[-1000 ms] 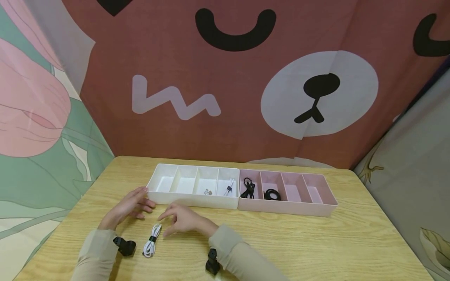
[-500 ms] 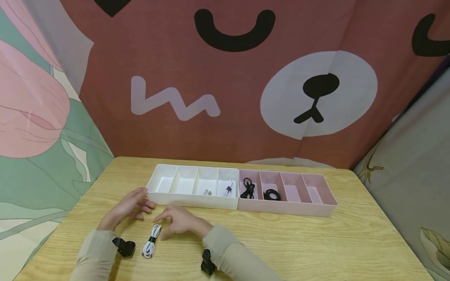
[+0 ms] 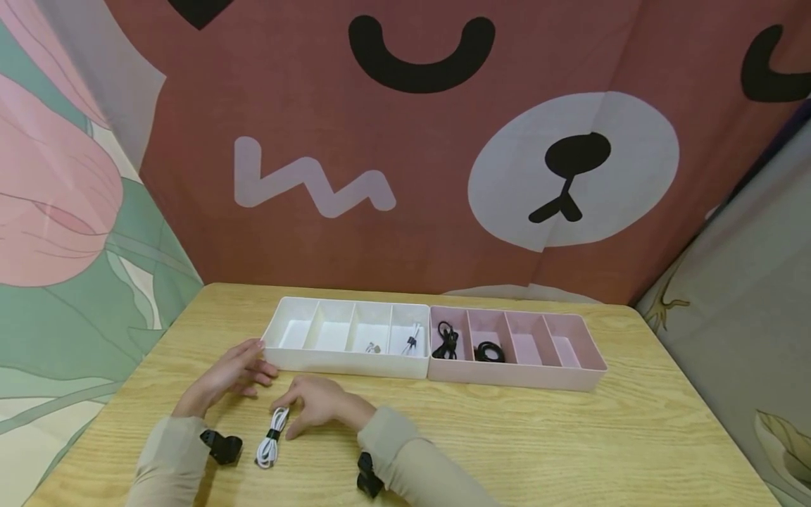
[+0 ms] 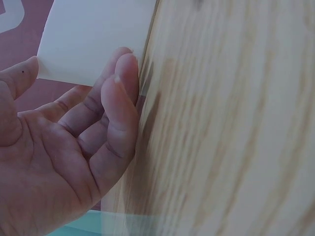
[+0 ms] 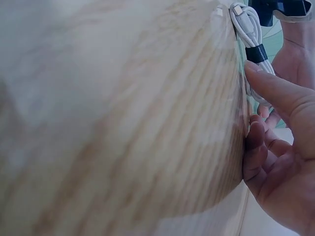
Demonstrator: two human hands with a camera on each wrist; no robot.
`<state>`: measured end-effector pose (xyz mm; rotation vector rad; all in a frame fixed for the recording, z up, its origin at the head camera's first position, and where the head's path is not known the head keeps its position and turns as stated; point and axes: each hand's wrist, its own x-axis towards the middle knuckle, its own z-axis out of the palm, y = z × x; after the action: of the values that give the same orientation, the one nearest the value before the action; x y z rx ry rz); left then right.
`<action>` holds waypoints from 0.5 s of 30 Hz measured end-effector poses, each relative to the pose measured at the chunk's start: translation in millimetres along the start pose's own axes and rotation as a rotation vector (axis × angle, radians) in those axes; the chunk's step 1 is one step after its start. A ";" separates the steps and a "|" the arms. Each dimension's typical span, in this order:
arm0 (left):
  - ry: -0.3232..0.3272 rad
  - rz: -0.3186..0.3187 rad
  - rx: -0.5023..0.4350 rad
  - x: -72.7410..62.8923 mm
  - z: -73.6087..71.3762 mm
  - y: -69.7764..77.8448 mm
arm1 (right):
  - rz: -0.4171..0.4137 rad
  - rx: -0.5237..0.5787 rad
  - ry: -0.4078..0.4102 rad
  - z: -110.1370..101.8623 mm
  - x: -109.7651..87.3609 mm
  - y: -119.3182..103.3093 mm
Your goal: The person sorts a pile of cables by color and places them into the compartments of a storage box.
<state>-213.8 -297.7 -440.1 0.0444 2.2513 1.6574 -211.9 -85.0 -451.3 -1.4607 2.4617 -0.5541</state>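
A white charging cable (image 3: pixel 272 438), folded into a bundle with a black strap, lies on the table at the left in the head view. My right hand (image 3: pixel 321 403) is spread over the cable's far end, index finger by its tip and thumb along its right side. In the right wrist view the thumb (image 5: pixel 275 91) is close to the bundle (image 5: pixel 252 34); whether it touches cannot be told. My left hand (image 3: pixel 223 374) rests by the left front corner of the white divided box (image 3: pixel 355 362), fingers loosely bent and holding nothing.
Against the white box's right end stands a pink divided box (image 3: pixel 519 374). It holds a black cable (image 3: pixel 447 341) and a coiled black cable (image 3: pixel 490 351). Inside the white box are a strapped white cable (image 3: pixel 412 339) and small pieces (image 3: pixel 373 348). Behind the table hangs a printed cloth (image 3: pixel 418 246).
My right hand has moved left and slightly nearer, its index finger and thumb closing in on the cable's far end. The left hand stays by the white box, and the cable lies still.
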 end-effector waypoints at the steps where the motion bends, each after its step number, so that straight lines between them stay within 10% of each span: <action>1: 0.003 -0.003 -0.001 0.0 0.0 -0.3 | 0.004 0.004 0.000 -0.1 0.1 -0.3; 15: 0.011 -0.011 -0.007 1.1 -0.2 -1.5 | -0.020 0.156 0.036 -0.4 -2.2 5.0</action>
<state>-214.6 -298.1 -441.8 0.0215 2.2497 1.6634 -215.0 -80.8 -453.1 -1.4271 2.3727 -0.7646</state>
